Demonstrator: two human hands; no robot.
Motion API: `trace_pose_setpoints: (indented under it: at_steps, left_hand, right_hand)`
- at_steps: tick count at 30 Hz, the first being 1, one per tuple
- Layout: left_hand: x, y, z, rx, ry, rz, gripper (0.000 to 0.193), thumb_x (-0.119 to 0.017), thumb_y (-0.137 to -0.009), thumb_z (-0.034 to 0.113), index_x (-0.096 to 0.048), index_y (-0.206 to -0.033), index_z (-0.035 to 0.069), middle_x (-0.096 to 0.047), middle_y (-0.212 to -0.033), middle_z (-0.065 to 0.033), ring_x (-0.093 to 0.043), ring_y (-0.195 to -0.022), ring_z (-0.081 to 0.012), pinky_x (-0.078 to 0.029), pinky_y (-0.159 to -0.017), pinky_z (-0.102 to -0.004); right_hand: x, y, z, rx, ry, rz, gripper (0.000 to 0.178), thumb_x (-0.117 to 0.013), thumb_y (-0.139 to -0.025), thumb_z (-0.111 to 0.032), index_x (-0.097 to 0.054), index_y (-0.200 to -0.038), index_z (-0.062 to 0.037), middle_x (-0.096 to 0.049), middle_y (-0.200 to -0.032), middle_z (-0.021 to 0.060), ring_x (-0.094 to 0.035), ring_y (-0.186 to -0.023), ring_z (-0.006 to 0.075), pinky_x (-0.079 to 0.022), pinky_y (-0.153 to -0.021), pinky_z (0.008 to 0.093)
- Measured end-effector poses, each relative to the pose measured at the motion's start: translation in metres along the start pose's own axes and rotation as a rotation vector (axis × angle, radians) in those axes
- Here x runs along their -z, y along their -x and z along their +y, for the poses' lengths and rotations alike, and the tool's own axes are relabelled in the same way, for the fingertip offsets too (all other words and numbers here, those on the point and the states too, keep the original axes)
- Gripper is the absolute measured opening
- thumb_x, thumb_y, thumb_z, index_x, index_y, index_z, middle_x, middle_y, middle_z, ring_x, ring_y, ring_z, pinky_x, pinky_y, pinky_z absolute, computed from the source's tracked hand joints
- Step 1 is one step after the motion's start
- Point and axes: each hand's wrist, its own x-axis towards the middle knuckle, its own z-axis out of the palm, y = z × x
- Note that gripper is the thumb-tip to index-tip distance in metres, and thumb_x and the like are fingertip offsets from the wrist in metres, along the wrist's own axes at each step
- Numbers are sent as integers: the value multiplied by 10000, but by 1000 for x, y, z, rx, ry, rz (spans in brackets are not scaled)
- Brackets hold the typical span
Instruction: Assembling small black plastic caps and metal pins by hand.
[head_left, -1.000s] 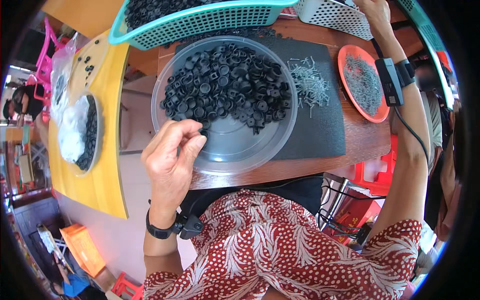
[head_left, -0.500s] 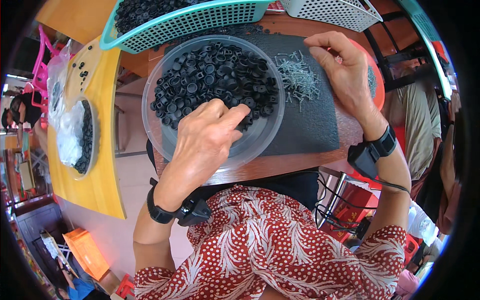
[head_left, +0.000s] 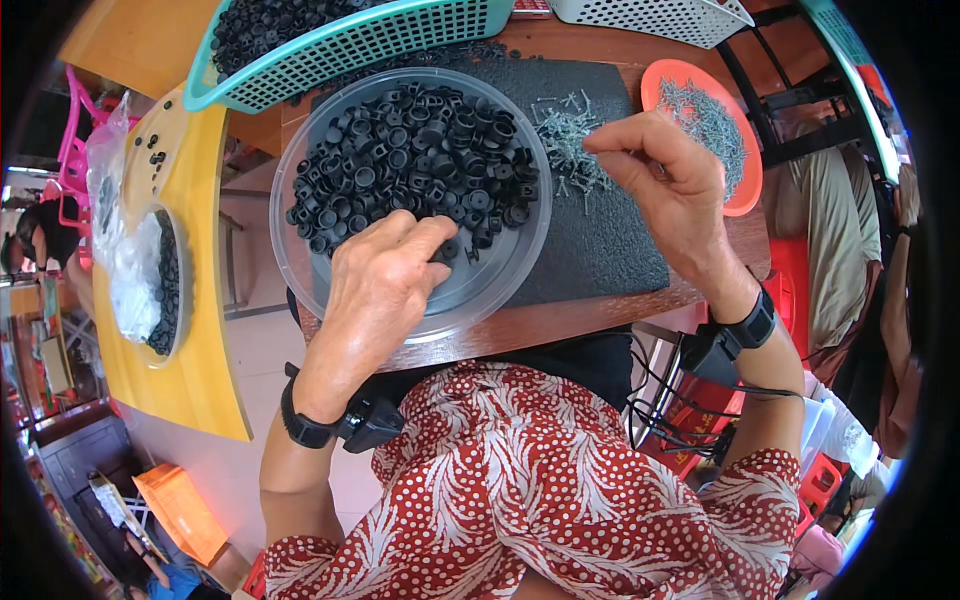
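Observation:
A clear round plastic tub (head_left: 283,190) holds a heap of small black plastic caps (head_left: 400,150). My left hand (head_left: 385,275) reaches over its near side, index finger and thumb closed around a black plastic cap (head_left: 448,249). To the right of the tub, a pile of small silvery screws (head_left: 575,140) lies on a dark rubbery mat (head_left: 600,260). My right hand (head_left: 670,180) hovers at the right side of this pile with thumb and index finger pinched together. Whatever sits between those fingertips is too small to make out.
An orange dish (head_left: 738,205) of screws stands behind my right hand. Beyond the tub are a teal basket (head_left: 360,55) of black parts and a white basket (head_left: 650,22). On a yellow table (head_left: 205,330) at left, another tub (head_left: 182,290) sits beside a plastic bag (head_left: 135,270).
My right hand has moved down and left from the orange dish, uncovering it, and its fingers now pinch. My left hand stays at the tub's near side. The whole view has shifted slightly.

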Motion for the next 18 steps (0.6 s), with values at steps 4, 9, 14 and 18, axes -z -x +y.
trace_pose_setpoints:
  at_steps: [4,9,14,18]
  left_hand:
    - [-5,-2,-2,-95,-143,-50,267,-664,-623,-41,-602,-880,-4,-537,-719,-111,-566,-660,-244,-443,-599,-325]
    - [-7,-1,-5,-85,-157,-58,235,-668,-616,-42,-592,-836,-12,-539,-716,-123,-569,-657,-259,-444,-597,-330]
    - [-2,1,1,-11,82,74,217,-678,-629,-38,-564,-811,-8,-561,-711,-124,-585,-641,-268,-448,-556,-353]
    - [2,3,16,17,161,161,236,-663,-634,-73,-573,-843,-13,-572,-723,-120,-587,-606,-248,-445,-526,-320]
  right_hand:
    - [-9,6,-7,24,-50,-37,110,-638,-753,23,-619,-853,-18,-584,-755,74,-552,-682,158,-430,-575,267]
    - [-23,9,-20,119,-134,-33,136,-629,-713,63,-605,-826,-9,-585,-753,102,-552,-675,269,-443,-585,335]
    - [-43,15,-37,109,-175,-62,137,-642,-703,44,-609,-821,-16,-588,-723,106,-554,-672,273,-445,-585,338]
    - [-61,19,-49,29,-304,-116,111,-630,-726,20,-606,-829,-13,-589,-728,111,-554,-675,270,-444,-574,339]
